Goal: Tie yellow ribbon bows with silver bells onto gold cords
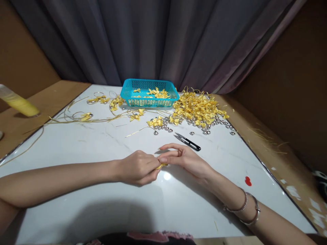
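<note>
Note left hand (141, 167) in a pinch on bow (161, 166), mostly hidden, low over table (102, 143), with right hand (187, 159) in thumb-and-finger pinch at its upper edge; expect it light, soft, slick, easily creased, so grip gently at middle.

Left grip (143, 167) and right grip (185, 159) pinch yellow ribbon (161, 166)

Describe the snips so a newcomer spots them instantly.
On the white tabletop, look between the blue basket and the right hand. The snips lie just beyond that hand, blades leftward: one black-handled tool, unlike neighbouring silver pieces and yellow bows.
</note>
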Demonstrator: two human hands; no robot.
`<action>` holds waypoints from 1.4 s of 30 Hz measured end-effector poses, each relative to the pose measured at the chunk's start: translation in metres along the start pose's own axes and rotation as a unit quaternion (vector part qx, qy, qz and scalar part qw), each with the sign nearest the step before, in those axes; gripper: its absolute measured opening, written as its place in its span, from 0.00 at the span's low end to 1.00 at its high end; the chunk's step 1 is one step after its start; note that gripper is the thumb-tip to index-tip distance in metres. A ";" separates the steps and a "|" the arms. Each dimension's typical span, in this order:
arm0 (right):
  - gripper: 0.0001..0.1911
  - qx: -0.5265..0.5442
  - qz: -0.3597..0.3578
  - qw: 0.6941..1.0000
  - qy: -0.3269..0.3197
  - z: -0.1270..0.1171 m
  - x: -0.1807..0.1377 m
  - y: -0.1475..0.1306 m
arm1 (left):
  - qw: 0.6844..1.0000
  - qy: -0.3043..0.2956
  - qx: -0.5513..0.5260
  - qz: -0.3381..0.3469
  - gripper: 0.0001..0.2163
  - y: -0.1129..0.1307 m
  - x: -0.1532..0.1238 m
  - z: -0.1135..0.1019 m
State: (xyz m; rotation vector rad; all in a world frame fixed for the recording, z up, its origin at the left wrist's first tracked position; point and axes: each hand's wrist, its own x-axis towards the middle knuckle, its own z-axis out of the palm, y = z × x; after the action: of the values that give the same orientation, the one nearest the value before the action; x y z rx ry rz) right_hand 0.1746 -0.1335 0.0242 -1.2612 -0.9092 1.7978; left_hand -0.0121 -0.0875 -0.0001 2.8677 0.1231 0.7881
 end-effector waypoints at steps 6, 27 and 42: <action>0.18 0.045 -0.010 0.998 0.033 0.002 0.001 0.000 | 0.999 -0.016 0.042 0.009 0.13 0.000 0.000 0.002; 0.10 0.117 -0.027 0.993 0.020 -0.010 0.001 -0.010 | 0.998 -0.054 -0.026 -0.020 0.11 -0.002 -0.001 0.004; 0.05 -0.228 -0.169 0.958 0.032 -0.006 -0.004 -0.014 | 0.971 0.018 -0.172 -0.164 0.12 -0.007 0.002 0.001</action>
State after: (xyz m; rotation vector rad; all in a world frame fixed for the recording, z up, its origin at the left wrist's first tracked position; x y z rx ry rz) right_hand 0.1833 -0.1298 0.0368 -1.3290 -1.4627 1.3131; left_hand -0.0104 -0.0802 -0.0010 2.4225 0.4092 0.7136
